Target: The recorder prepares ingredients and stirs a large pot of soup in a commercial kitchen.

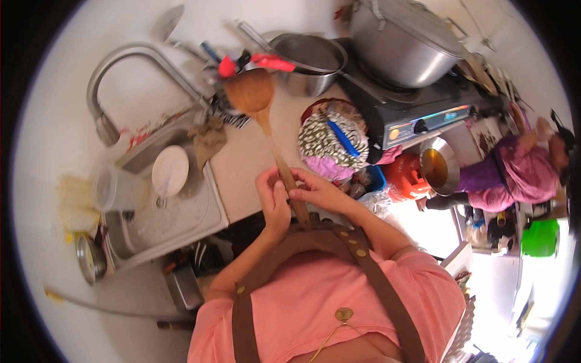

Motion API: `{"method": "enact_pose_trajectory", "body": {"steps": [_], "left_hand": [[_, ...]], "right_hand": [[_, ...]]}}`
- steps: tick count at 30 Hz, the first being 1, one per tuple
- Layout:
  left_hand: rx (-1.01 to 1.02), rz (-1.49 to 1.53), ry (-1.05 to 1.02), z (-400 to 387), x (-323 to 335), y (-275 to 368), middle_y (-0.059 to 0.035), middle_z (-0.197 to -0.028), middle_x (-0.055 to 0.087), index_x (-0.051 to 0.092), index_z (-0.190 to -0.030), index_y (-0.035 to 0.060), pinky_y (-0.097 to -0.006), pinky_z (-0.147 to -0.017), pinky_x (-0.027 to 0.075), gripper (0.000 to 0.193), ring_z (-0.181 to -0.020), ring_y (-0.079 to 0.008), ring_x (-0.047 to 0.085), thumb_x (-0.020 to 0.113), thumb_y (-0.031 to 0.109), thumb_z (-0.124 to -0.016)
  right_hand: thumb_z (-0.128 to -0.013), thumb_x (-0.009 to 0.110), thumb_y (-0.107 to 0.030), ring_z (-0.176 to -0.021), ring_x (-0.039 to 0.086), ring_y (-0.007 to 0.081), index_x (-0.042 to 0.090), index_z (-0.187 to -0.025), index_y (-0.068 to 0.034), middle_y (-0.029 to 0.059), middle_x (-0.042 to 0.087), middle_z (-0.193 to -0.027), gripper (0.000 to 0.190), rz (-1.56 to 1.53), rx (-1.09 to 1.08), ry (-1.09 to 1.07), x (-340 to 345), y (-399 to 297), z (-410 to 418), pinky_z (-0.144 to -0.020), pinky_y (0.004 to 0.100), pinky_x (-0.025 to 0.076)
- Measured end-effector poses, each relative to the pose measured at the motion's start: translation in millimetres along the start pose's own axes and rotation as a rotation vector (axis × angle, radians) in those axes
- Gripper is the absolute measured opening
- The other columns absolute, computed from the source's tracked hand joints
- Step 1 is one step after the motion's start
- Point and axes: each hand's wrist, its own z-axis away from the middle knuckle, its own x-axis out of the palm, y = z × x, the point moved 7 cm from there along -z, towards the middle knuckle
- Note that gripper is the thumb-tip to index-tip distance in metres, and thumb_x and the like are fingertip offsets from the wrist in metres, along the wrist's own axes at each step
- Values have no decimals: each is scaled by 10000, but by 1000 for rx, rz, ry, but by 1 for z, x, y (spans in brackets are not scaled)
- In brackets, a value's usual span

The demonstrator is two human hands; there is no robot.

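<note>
A long wooden spatula (250, 93) points away from my body, its broad, rounded blade above the countertop. My right hand (317, 191) pinches its handle between thumb and fingers. On the other side, my left hand (275, 199) has its fingers curled against the same handle. The handle's lower end reaches to the brown apron (313, 236) I wear. Just beyond the blade lie a red-handled utensil (272, 62) and a metal saucepan (308, 56).
To the left is a steel sink (181, 227) with a white plate (170, 171) and a clear plastic container (111, 188). A gas stove (422, 118) bears a large lidded pot (404, 41). At right, a person in pink (513, 168) is near a metal bowl (439, 167) and red gas cylinder (404, 174).
</note>
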Motion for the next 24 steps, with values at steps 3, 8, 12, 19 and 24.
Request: {"method": "enact_pose_trajectory", "body": {"steps": [3,8,12,19,24], "left_hand": [[83,-110,-122,-4,-1,1,-91,-1027,485,418,-1144,9,-264,-790,395,258,-887,-138,476,422,57,-891],[16,-401,-278,-36,9,-17,-87,-1012,518,538,-1034,59,-290,-728,403,214,-835,-194,503,511,48,-822],[445,-676,-421,-67,41,-27,-82,-1025,523,562,-1003,83,-346,-750,404,224,-847,-260,511,560,76,-779],[615,-1014,-405,-76,95,-33,-66,-914,541,578,-917,112,-397,-751,386,189,-875,-267,494,615,189,-748],[625,-1030,-356,-77,98,-47,-48,-842,527,548,-808,108,-399,-708,377,123,-838,-262,491,615,178,-732]], "right_hand": [[-837,541,-146,-690,542,86,431,-1211,-67,37,552,-985,398,-116,145,171,-14,-5,20,-595,235,473],[-779,579,-183,-665,603,245,503,-1066,-74,125,594,-778,317,670,21,561,-55,-18,67,-574,340,474],[-747,619,-198,-699,609,321,542,-963,-66,181,599,-739,265,853,53,832,-77,-32,82,-617,390,477],[-754,638,-211,-739,599,325,578,-1048,-51,155,549,-907,340,1135,-203,985,-124,-44,41,-621,394,494],[-746,662,-298,-740,599,319,596,-1027,-60,117,530,-946,374,1230,-66,1004,-133,-21,34,-632,398,499]]}}
